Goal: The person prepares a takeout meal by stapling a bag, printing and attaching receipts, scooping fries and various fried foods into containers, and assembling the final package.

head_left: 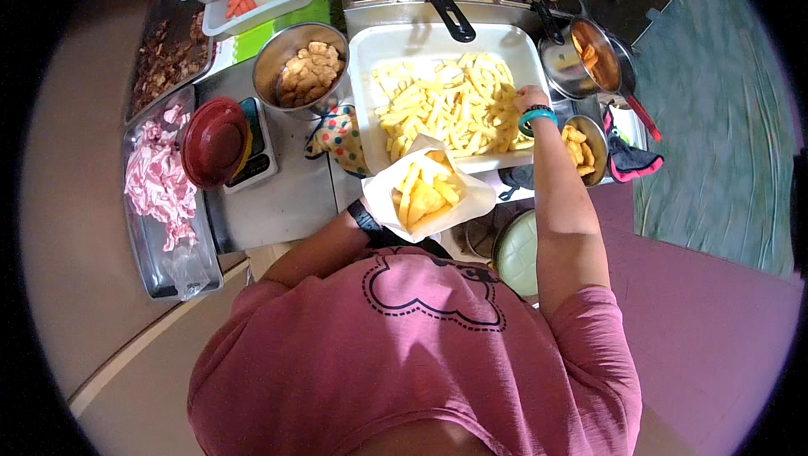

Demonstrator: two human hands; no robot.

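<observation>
A white paper bag (pixel 470 197), its mouth facing up, holds french fries and a golden fried piece. My left hand (pixel 374 202), mostly hidden behind the bag, holds it from the left, near the tray's front edge. Pale fries (pixel 442 108) lie heaped in a large white tray (pixel 372 39). Inside the tray's right side, my right hand (pixel 530 99) reaches down to the fries at the heap's edge; its fingers are too hidden to tell whether they grip any.
Left stand a steel bowl (pixel 268 71) of fried pieces, red bowls (pixel 214 143) on a scale and a metal tray (pixel 142 254) of pink crumpled pieces. Behind are fryers with black-handled baskets (pixel 456 20). Right are a steel pot (pixel 558 67) and a small bowl (pixel 600 153) of fried pieces.
</observation>
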